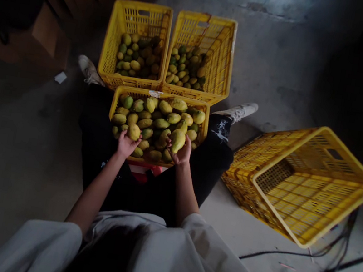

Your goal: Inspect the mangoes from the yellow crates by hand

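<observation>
Between my knees stands a yellow plastic crate [114, 109] full of yellow-green lemons [162, 123]. Over its near left part, my left hand [127, 145] is closed around a yellow lemon [134, 131]. My right hand [183, 153] grips a larger, pale yellow-green lemon [177, 141] above the near right part of the same crate. Another long lemon [182, 126] shows just beyond that one; whether my right hand also touches it I cannot tell. The fruit under both hands is partly hidden.
Two more yellow crates, a left one [108, 46] and a right one [226, 60], stand beyond, each partly filled with greener lemons. A tilted yellow crate [280, 207] is at right, near black cables [329, 269]. Cardboard boxes [44, 34] are stacked at far left.
</observation>
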`<action>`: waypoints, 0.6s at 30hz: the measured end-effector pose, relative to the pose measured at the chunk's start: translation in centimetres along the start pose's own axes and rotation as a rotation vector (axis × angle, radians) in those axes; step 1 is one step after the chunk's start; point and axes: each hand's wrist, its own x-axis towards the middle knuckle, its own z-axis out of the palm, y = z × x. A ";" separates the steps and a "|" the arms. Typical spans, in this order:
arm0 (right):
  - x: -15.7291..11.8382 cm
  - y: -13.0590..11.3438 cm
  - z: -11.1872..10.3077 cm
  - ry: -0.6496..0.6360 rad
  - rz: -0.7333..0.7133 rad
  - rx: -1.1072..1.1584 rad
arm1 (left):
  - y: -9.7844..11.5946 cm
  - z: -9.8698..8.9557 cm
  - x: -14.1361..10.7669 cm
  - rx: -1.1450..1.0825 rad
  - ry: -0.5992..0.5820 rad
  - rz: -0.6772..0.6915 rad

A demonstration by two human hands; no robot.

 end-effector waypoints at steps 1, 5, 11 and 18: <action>-0.1 -0.1 -0.1 -0.018 -0.014 0.001 | 0.0 0.1 0.0 -0.001 -0.010 0.003; -0.5 0.0 0.1 -0.018 -0.075 -0.010 | -0.1 0.3 0.3 -0.022 -0.011 0.035; 0.4 0.1 0.1 0.089 -0.076 -0.079 | -0.3 0.4 0.1 -0.044 0.058 0.127; 1.1 0.6 -0.8 0.100 -0.174 -0.097 | -0.3 0.9 -0.7 0.007 0.017 0.027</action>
